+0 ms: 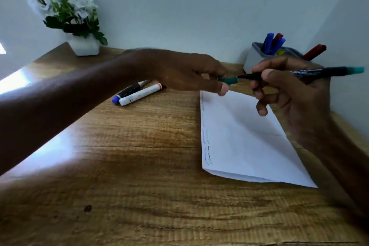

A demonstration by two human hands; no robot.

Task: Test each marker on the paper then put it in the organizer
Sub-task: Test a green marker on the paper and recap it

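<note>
My right hand (287, 90) grips a black marker with a teal end (323, 71), held level above the far edge of the white paper (249, 142). My left hand (191, 72) pinches the marker's teal cap (229, 80) right at the marker's tip. Faint coloured test strokes run along the paper's left edge. A grey organizer (254, 58) at the back right holds blue and red markers (273, 43). On the table left of the paper lie two markers side by side: a black one with a blue end (127, 92) and a white one with an orange band (141, 94).
A white pot of white flowers (79, 32) stands at the back left corner of the wooden table (139, 166). Walls close in the table behind and on the right. A red marker (314, 52) sticks out beside the organizer.
</note>
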